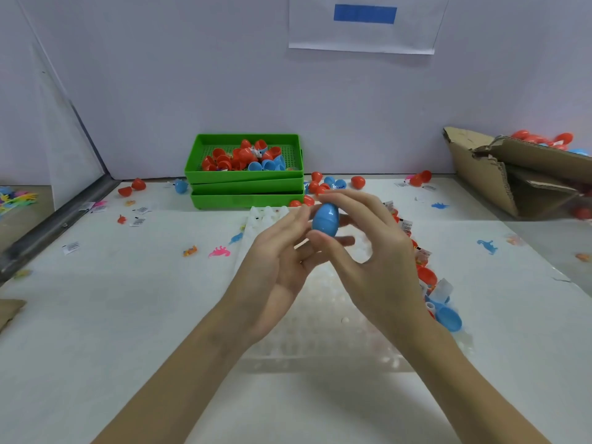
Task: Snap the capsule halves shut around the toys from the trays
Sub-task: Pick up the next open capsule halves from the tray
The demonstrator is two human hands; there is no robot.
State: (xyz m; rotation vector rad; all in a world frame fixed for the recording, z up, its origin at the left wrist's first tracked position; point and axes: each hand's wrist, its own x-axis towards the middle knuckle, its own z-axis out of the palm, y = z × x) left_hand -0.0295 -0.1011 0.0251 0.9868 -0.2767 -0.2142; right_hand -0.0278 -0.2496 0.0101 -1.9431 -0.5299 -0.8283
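**Seat the blue capsule's seam before you let go**

You hold a blue capsule (325, 218) in the air at the centre of your view, above the clear bubbled tray (320, 331). Your right hand (371, 251) has it: thumb under the lower end, fingers (349, 200) curled over the top, closed on the shell. Your left hand (278, 251) is mostly open, its fingertips (301, 213) only touching the capsule's left side. A seam line shows across the shell and the halves look joined; whether they are fully clicked, and what toy is inside, you cannot tell from here.

To finish well, press straight along the capsule's long axis, thumb against fingers, and let the left hand steady the side so that the halves do not skew. Run a fingertip round the seam; a gap on one side would mean it is not home.

Just at 3 o'clock of your right hand lie loose red and blue halves (448, 318) with small packets. At 12 o'clock, against the back wall, stand stacked green trays (246, 187), the top one holding red and blue halves. More halves are scattered around them. Small rubbery toy figures (219, 252), pink, blue and orange, and paper labels dot the white surface (128, 315). At 2 o'clock a torn cardboard box (499, 174) holds more capsules. A sheet with a blue bar (365, 13) hangs on the pale wall.
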